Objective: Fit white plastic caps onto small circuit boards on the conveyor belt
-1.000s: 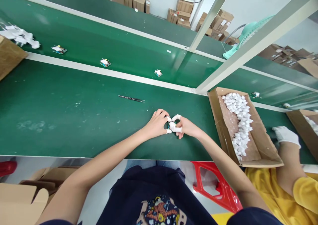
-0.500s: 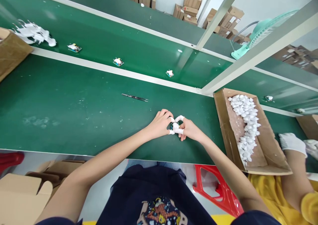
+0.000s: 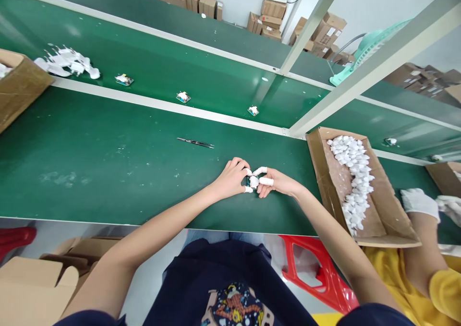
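Note:
Both my hands work over the green bench near its front edge, several fingertips covered by white finger cots. Between them is a small circuit board (image 3: pixel 254 182) with a white lump on top. My left hand (image 3: pixel 233 178) pinches the board's left side between thumb and fingers. My right hand (image 3: pixel 279 181) has its thumb and index finger at the right side of the lump, the other fingers curled below; its exact contact is hard to see. Beyond my hands, a pair of dark tweezers (image 3: pixel 195 143) lies on the bench.
Along the green belt (image 3: pixel 216 98) behind the rail sit several similar boards (image 3: pixel 183 97) and a heap of white pieces (image 3: pixel 72 61). A cardboard box (image 3: pixel 383 220) with many white pieces stands right, beside a co-worker's gloved hand (image 3: pixel 419 205). Another box (image 3: pixel 23 88) is left; a metal post (image 3: pixel 324 107) rises behind.
The boards and white pieces on the belt have shifted right. My right thumb and fingers have drawn back slightly and straightened at the board. My left hand stays nearly still.

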`<state>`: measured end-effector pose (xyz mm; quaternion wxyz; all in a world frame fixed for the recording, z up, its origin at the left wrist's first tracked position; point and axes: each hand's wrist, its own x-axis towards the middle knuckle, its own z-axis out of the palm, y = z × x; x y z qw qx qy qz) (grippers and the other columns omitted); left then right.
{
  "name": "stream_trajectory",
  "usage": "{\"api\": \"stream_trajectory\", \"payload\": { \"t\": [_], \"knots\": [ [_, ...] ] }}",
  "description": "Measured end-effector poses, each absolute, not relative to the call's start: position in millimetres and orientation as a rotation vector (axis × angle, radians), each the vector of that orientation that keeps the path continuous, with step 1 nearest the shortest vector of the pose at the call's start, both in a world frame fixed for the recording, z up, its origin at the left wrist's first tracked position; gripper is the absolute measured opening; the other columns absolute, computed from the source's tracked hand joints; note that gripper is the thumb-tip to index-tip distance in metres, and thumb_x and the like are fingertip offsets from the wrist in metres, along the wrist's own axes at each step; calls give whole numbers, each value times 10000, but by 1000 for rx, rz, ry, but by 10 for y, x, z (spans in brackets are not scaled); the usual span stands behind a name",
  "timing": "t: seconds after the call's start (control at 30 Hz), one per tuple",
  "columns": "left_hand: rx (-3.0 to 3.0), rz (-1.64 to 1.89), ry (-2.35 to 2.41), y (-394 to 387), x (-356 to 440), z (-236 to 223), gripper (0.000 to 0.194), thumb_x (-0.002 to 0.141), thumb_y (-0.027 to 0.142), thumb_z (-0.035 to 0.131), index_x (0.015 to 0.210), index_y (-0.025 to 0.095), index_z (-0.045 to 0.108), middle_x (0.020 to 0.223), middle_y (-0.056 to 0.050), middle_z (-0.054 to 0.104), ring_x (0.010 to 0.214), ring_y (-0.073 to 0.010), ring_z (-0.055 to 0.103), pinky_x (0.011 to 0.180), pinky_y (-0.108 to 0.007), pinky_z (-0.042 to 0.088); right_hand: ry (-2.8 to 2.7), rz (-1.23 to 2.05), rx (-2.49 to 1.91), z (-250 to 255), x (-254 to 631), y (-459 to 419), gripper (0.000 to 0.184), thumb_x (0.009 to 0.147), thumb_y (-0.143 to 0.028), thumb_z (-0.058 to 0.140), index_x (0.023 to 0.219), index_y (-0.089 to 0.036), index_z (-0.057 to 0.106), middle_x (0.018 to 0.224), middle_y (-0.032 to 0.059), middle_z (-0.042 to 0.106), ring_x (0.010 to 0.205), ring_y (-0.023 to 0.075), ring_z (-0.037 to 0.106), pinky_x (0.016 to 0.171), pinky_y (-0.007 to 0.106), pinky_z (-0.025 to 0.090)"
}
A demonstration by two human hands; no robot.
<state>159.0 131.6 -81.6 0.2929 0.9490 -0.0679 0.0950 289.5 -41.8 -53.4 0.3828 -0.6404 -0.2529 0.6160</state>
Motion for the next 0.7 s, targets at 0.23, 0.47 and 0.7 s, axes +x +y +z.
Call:
{"api": "stream_trajectory", "payload": {
  "t": [0.23,0.47,0.7],
  "knots": [
    [2537,254,-186,1318,1591,-813,337,740,339,695,968,124,573,1130,-82,518,1124,-244,375,898,-379,361,-687,1464,-1856,-469,2782,-326,425,857,-487,576,1061,-166,388,683,58,645,561,202,643,516,299,544],
    [2562,218,-200,1378,1556,-783,374,718,315,704,994,110,556,1199,-108,483,1165,-265,362,939,-406,366,-951,1179,-2230,-626,2664,-374,173,776,-146,534,811,-177,368,617,-1,607,410,131,543,384,226,422],
    [2429,466,-58,1657,1518,-512,379,800,344,632,1119,164,534,1277,-88,456,1210,-235,346,1005,-409,344,-1220,626,-2285,-559,3260,139,186,787,-310,591,715,-165,499,559,-6,530,500,135,506,521,243,363]
  ]
}}
